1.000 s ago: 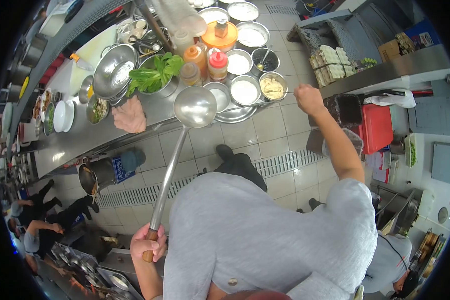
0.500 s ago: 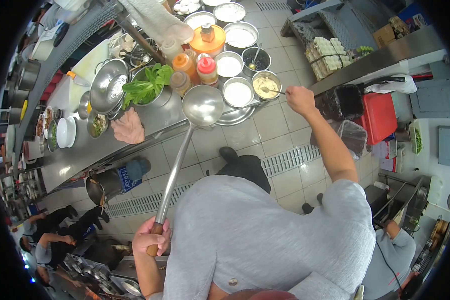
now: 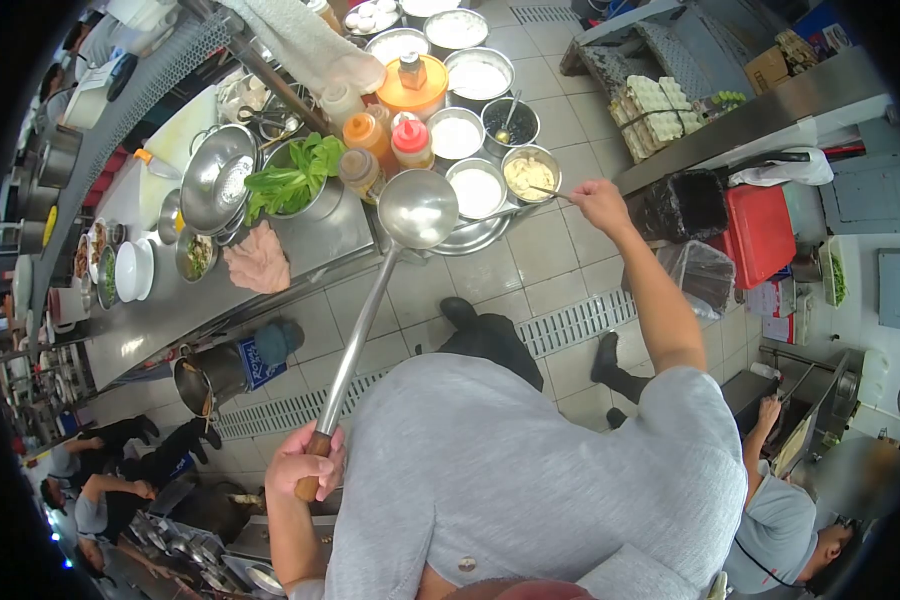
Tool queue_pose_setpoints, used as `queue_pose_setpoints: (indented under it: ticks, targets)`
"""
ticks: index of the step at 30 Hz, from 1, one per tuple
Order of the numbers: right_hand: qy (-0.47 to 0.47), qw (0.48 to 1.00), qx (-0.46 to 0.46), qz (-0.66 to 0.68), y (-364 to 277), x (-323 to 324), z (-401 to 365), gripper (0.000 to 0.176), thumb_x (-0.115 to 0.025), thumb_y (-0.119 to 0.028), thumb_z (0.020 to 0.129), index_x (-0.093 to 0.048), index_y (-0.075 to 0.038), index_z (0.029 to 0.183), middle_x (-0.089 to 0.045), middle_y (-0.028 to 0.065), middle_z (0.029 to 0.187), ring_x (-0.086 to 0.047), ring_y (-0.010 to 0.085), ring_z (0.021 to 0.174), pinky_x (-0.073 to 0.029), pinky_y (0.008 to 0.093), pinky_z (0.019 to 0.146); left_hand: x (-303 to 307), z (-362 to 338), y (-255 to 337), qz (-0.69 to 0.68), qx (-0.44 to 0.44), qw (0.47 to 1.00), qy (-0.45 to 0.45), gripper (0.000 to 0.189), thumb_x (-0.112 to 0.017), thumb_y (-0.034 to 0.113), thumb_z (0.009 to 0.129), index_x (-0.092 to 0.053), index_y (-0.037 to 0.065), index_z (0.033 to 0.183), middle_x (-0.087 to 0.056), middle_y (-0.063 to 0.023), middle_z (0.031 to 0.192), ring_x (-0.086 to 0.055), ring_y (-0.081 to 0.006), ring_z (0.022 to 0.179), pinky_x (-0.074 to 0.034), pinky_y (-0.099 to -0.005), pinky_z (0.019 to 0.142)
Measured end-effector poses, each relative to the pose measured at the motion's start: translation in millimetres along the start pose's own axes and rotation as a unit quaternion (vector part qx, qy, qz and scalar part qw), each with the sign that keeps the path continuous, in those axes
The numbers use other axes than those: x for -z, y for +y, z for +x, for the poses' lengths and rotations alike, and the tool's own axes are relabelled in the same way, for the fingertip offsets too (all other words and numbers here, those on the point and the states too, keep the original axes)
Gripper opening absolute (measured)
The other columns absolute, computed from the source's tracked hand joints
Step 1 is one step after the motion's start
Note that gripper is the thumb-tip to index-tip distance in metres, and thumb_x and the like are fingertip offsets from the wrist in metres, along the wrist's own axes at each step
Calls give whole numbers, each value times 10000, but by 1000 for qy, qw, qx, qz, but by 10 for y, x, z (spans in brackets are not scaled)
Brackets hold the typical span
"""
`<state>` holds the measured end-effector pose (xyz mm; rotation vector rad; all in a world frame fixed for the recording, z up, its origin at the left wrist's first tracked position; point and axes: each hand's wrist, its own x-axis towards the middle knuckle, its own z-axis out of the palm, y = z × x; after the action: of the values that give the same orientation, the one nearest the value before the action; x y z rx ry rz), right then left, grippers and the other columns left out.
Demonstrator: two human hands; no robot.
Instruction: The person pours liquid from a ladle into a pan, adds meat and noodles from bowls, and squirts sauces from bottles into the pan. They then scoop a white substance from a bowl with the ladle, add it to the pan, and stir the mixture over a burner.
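Note:
My left hand (image 3: 307, 465) is closed around the wooden handle of a long metal ladle (image 3: 355, 350). The ladle's shiny round bowl reaches up to the counter's front edge, close to a pot of white powder or paste (image 3: 476, 189). In my right hand (image 3: 601, 208), the fingers pinch the end of a thin metal spoon (image 3: 550, 191). The spoon's tip is in a small round pot of pale yellow, lumpy paste (image 3: 531, 170), just right of the white pot. A dark-filled pot (image 3: 510, 122) with its own spoon stands behind.
Squeeze bottles (image 3: 411, 142), an orange-lidded tub (image 3: 412, 85) and a bowl of leafy greens (image 3: 295, 180) crowd the counter. A pink cloth (image 3: 257, 258) lies near its edge. To the right are a red bin lid (image 3: 760, 235) and a co-worker (image 3: 785, 520); others stand lower left.
The ladle's bowl has shifted slightly right. My right hand and spoon have moved a little, tilting the spoon. At right, the co-worker has reached an arm forward, and a dark boot has come into view.

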<state>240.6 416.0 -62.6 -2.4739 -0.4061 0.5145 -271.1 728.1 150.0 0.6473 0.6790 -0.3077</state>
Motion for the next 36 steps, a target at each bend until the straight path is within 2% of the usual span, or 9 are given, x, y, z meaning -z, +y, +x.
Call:
queue_pose_setpoints:
  ticks: [3,9,12,15,18,21,24,30,36]
  targets:
    - [-3,999,-37,40,29,25,-64,184,-697,-208,797,-728,-27,790,-652,86,653,-617,205,610,-477,353,599,24,71,25,-12,2,1000,-10,299,-614,-3,736,-471,-44,995,-475,-103,592,-407,-167,340,-372,-284,327]
    - [-24,971,-63,229,4,131,-213,134,-686,-131,831,-719,-7,797,-560,-12,600,-473,72,529,-370,259,506,76,240,106,-7,18,999,-41,299,-625,21,765,-481,-38,1020,-482,-95,592,-415,-169,339,-363,-286,330]
    - [-20,972,-40,232,-294,247,-394,149,-688,-148,840,-720,-8,803,-530,-30,591,-440,58,525,-343,255,492,47,356,161,-12,32,998,-56,290,-626,31,778,-483,-31,1023,-482,-89,595,-413,-166,341,-360,-286,333]
    - [-43,968,8,248,-490,210,-476,175,-671,-182,861,-727,-22,819,-580,17,590,-492,107,517,-387,287,509,-15,480,211,-9,48,997,-56,282,-628,43,789,-482,-23,1020,-477,-82,607,-423,-163,356,-356,-287,337]
    - [41,991,126,28,-863,185,-652,185,-663,-224,868,-735,-54,856,-645,96,638,-591,214,549,-451,351,550,-40,587,241,3,61,997,-54,282,-628,50,790,-480,-20,1020,-474,-81,615,-427,-164,364,-350,-287,337]
    - [93,987,128,-11,-941,143,-595,180,-662,-252,863,-737,-89,880,-673,151,725,-660,319,657,-501,422,620,6,560,230,-19,69,995,-69,294,-637,53,776,-477,-20,1012,-474,-83,610,-423,-167,358,-350,-287,338]
    - [104,984,135,-58,-891,45,-474,179,-654,-246,856,-735,-87,863,-682,161,739,-676,354,713,-521,456,653,21,310,186,18,48,998,-42,305,-644,52,760,-474,-22,1003,-474,-88,603,-413,-171,348,-351,-291,339]
    - [56,972,147,-176,-865,-508,-247,186,-612,-242,850,-731,-98,843,-696,163,784,-684,366,764,-540,481,692,98,-53,30,-8,13,1000,9,309,-631,12,744,-458,-25,998,-470,-106,611,-405,-166,359,-380,-288,323]
    - [-12,981,147,-127,-847,-723,-108,189,-608,-233,834,-744,-101,827,-707,160,792,-690,354,761,-541,475,682,142,-114,-39,-28,-9,999,13,308,-626,9,750,-452,-28,1002,-468,-108,639,-435,-164,409,-403,-285,334]
